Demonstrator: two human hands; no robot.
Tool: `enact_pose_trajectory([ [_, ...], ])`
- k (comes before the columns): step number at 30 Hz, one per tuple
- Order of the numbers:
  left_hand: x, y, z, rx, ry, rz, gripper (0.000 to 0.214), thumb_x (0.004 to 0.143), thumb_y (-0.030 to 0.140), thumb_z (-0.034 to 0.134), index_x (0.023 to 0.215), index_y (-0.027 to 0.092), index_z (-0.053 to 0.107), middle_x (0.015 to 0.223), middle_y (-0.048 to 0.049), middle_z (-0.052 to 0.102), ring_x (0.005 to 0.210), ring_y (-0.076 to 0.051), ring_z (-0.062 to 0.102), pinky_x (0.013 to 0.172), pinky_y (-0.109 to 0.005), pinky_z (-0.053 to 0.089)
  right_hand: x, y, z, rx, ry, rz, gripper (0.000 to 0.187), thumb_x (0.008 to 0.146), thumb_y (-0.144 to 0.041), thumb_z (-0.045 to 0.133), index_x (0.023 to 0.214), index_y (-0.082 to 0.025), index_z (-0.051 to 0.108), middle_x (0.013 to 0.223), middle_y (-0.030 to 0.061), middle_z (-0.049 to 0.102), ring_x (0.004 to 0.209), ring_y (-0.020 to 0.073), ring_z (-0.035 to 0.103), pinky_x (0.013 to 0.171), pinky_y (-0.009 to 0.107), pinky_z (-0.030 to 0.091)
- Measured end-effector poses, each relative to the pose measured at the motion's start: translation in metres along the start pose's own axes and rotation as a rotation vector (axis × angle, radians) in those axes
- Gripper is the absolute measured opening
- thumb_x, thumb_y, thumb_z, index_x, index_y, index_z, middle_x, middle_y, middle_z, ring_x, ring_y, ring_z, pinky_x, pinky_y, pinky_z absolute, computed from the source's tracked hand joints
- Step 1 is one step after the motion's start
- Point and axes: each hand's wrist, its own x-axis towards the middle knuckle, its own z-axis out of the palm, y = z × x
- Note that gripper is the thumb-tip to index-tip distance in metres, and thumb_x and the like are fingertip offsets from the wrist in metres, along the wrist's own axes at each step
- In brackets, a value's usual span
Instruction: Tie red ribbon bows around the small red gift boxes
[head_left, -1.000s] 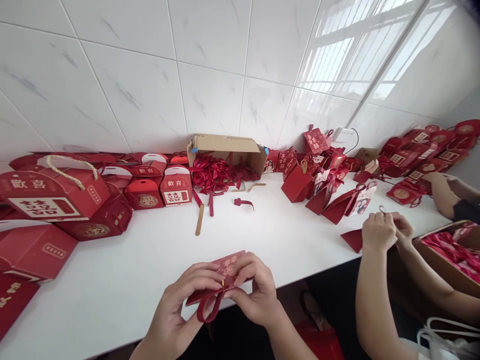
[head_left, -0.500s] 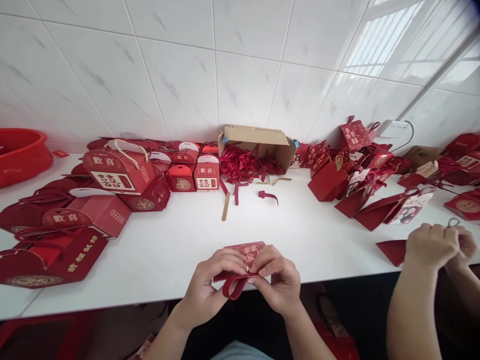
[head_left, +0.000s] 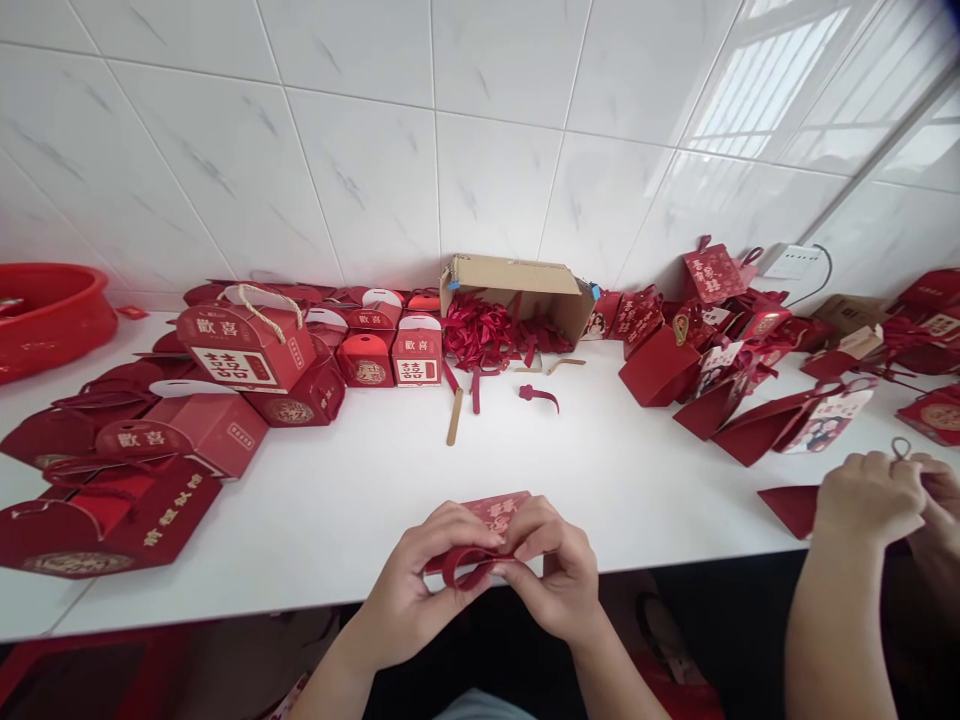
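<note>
A small red gift box [head_left: 504, 510] with pale printed characters is at the front edge of the white table, between my two hands. My left hand [head_left: 424, 575] is closed around its left side, fingertips pinching the near top edge. A dark red ribbon loop [head_left: 452, 568] sticks out there, with my left thumb beneath it. Closed on the right side, my right hand [head_left: 559, 575] pinches the same edge where the ribbon meets the box. The fingers hide much of the box and the ribbon's ends.
Red gift boxes [head_left: 247, 345] are stacked at the left, near a red basin [head_left: 49, 325]. At the back stands a cardboard box [head_left: 517, 272] of red ribbons [head_left: 480, 335]. Loose ribbon strips [head_left: 454, 415] lie before it. A co-worker's hands [head_left: 874, 500] hold a loop at the right.
My left thumb has moved right and up, under the ribbon loop, which now sits higher. A small gold bit at the box's edge is now hidden. The co-worker's hands stay close together.
</note>
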Motion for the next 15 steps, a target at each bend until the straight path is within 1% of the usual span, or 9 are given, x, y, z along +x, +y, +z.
enact_pose_trajectory([
  [5, -0.0027, -0.0052, -0.0007, -0.048, -0.037, -0.025, 0.02, 0.087, 0.014, 0.057, 0.098, 0.024, 0.07, 0.093, -0.0077, 0.063, 0.088, -0.019, 0.061, 0.075, -0.031, 0.054, -0.005, 0.0008, 0.0027, 0.018, 0.024, 0.082, 0.018, 0.08, -0.016, 0.068, 0.081, -0.023, 0.052, 0.073, 0.0019, 0.064, 0.069, 0.0174, 0.061, 0.065, 0.035, 0.053],
  [7, -0.0025, -0.0064, -0.0014, -0.066, -0.062, -0.061, 0.022, 0.087, 0.013, 0.055, 0.097, 0.025, 0.07, 0.096, -0.0074, 0.059, 0.089, -0.018, 0.06, 0.074, -0.03, 0.053, -0.0068, 0.0005, 0.003, 0.049, 0.029, 0.156, 0.017, 0.08, -0.016, 0.068, 0.089, -0.023, 0.055, 0.076, 0.0027, 0.065, 0.073, 0.018, 0.064, 0.064, 0.033, 0.056],
  [9, -0.0013, -0.0063, -0.0018, -0.069, -0.073, -0.111, 0.023, 0.087, 0.012, 0.055, 0.096, 0.026, 0.071, 0.099, -0.0067, 0.054, 0.09, -0.018, 0.059, 0.075, -0.029, 0.052, -0.0073, 0.0004, 0.0022, 0.081, 0.023, 0.227, 0.026, 0.08, -0.017, 0.069, 0.102, -0.024, 0.059, 0.08, 0.003, 0.066, 0.073, 0.0176, 0.066, 0.062, 0.03, 0.058],
  [11, 0.0007, -0.0052, -0.0017, -0.061, -0.075, -0.149, 0.022, 0.087, 0.014, 0.055, 0.094, 0.027, 0.072, 0.098, -0.0054, 0.049, 0.089, -0.016, 0.057, 0.076, -0.028, 0.051, -0.0061, 0.0009, 0.0, 0.087, 0.01, 0.245, 0.035, 0.078, -0.018, 0.072, 0.111, -0.025, 0.061, 0.08, 0.0026, 0.067, 0.069, 0.0167, 0.067, 0.061, 0.029, 0.059],
  [13, 0.0032, -0.0039, -0.0011, -0.065, -0.075, -0.168, 0.02, 0.087, 0.017, 0.057, 0.093, 0.028, 0.072, 0.097, -0.0041, 0.046, 0.089, -0.015, 0.056, 0.077, -0.027, 0.051, -0.0041, 0.0021, -0.0028, 0.059, -0.01, 0.227, 0.035, 0.076, -0.018, 0.075, 0.11, -0.026, 0.067, 0.077, 0.0025, 0.068, 0.066, 0.016, 0.066, 0.059, 0.028, 0.058],
  [15, 0.0054, -0.0028, -0.0003, -0.071, -0.081, -0.18, 0.017, 0.087, 0.019, 0.059, 0.093, 0.029, 0.072, 0.096, -0.0036, 0.044, 0.088, -0.015, 0.055, 0.076, -0.026, 0.05, -0.0022, 0.0037, -0.0051, 0.066, -0.03, 0.223, 0.031, 0.075, -0.018, 0.076, 0.104, -0.027, 0.072, 0.077, 0.0039, 0.069, 0.068, 0.017, 0.068, 0.061, 0.028, 0.058],
])
